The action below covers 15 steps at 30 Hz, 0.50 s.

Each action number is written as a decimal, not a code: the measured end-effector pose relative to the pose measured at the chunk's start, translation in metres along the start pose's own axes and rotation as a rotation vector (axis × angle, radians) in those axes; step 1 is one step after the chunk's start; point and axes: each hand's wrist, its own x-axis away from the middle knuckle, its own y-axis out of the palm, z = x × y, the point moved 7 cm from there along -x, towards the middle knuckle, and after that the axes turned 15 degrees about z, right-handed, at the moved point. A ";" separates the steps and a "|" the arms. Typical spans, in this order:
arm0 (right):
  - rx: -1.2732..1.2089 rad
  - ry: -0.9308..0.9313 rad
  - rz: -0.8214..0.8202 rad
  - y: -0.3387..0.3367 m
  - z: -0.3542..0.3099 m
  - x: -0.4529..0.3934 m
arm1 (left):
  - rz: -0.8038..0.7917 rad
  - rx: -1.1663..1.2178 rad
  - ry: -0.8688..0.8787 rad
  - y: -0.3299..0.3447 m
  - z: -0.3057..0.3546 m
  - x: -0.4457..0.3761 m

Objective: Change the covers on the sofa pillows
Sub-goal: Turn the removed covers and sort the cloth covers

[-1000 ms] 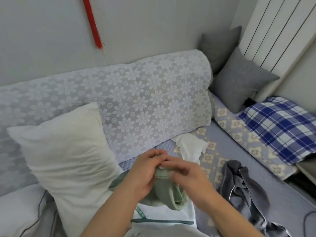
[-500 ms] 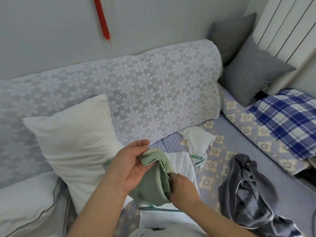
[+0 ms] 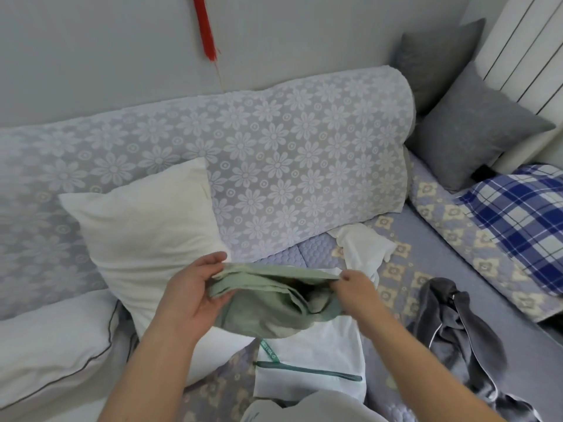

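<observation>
We see both hands holding a soft, pale green fabric pillow cover in the air above the sofa seat, its opening stretched wide between them. The left hand grips the cover's left edge, thumb on top and fingers curled underneath; the right hand pinches the right end of the same edge between thumb and fingertips. The rest of the cover hangs bunched below the stretched edge. Just left of it, a bare white uncovered pillow leans against the sofa backrest draped in a grey throw with white flowers. Below the green cover lies a flat white fabric bag with a green zip, and behind the right hand we see a crumpled white cloth on the quilted lavender seat pad. A dark grey crumpled cover with pale piping lies to the right. Farther right sit two grey square cushions and a blue-and-white plaid pillow. At lower left rests a white pillow edged with dark piping.
</observation>
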 end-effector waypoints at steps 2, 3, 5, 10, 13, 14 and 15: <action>0.018 -0.135 0.131 -0.038 -0.020 -0.005 | 0.029 -0.089 -0.015 -0.006 -0.010 -0.012; 0.051 -0.235 0.207 -0.053 -0.033 -0.008 | 0.032 -0.124 -0.048 -0.004 -0.019 -0.016; 0.194 -0.396 0.276 -0.064 -0.056 -0.020 | 0.013 -0.138 -0.157 0.013 -0.035 -0.024; 0.577 -0.582 0.335 -0.077 -0.065 -0.067 | -0.035 0.035 -0.292 0.069 -0.039 -0.047; 0.297 -0.769 0.632 -0.113 -0.069 -0.037 | -0.121 0.100 -0.144 0.089 -0.019 -0.046; 0.189 -0.764 0.677 -0.122 -0.060 -0.027 | -0.151 0.079 -0.108 0.091 -0.021 -0.043; 0.077 -0.680 0.686 -0.127 -0.046 -0.021 | -0.173 0.052 -0.096 0.088 -0.025 -0.039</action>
